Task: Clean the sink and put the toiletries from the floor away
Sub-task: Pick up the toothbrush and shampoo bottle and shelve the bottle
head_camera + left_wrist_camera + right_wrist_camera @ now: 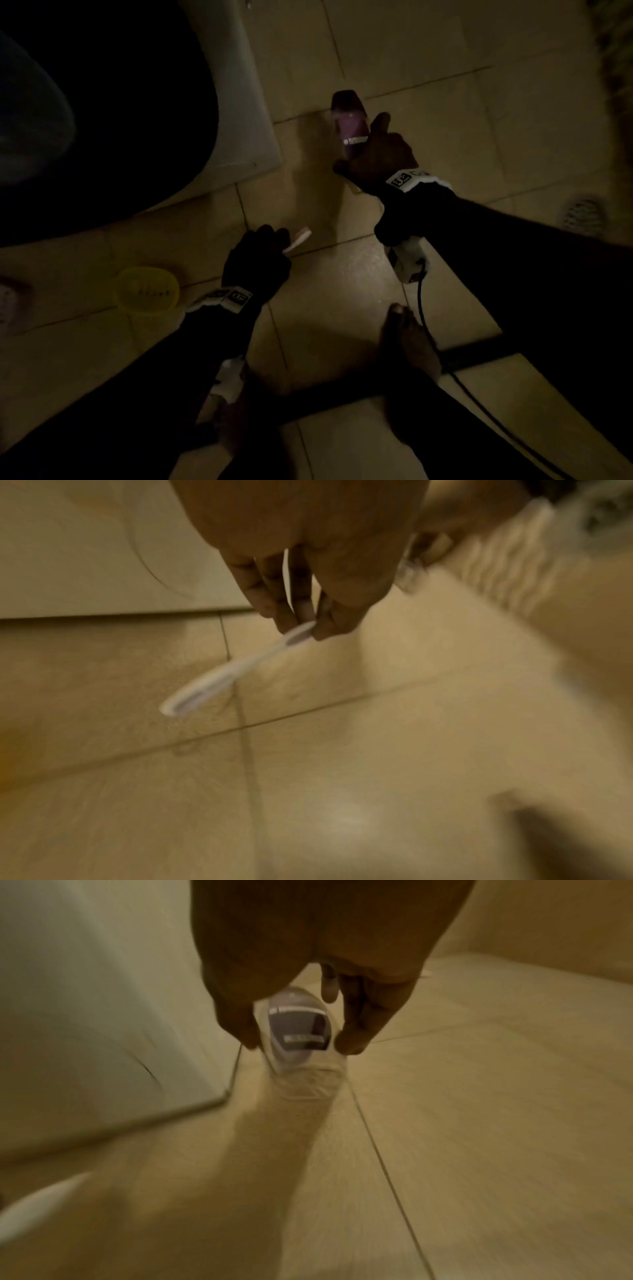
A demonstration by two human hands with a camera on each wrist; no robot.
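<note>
My left hand (pixel 260 253) pinches a white toothbrush (pixel 297 240) by its handle; in the left wrist view the toothbrush (pixel 232 669) hangs down from my left hand's fingertips (pixel 298 626) above the tiled floor. My right hand (pixel 373 154) grips a clear bottle with a purple label and a dark cap (pixel 347 116), held above the floor. In the right wrist view the bottle (pixel 298 1034) sits between thumb and fingers of that hand (pixel 301 1042). The scene is dim and the wrist views are blurred.
A yellow plastic cup (pixel 147 289) lies on the tiled floor at the left, with a pinkish object (pixel 13 301) at the left edge. A white pedestal base (pixel 239 113) stands upper left. A floor drain (pixel 582 214) is at the right. My bare feet (pixel 411 346) are below.
</note>
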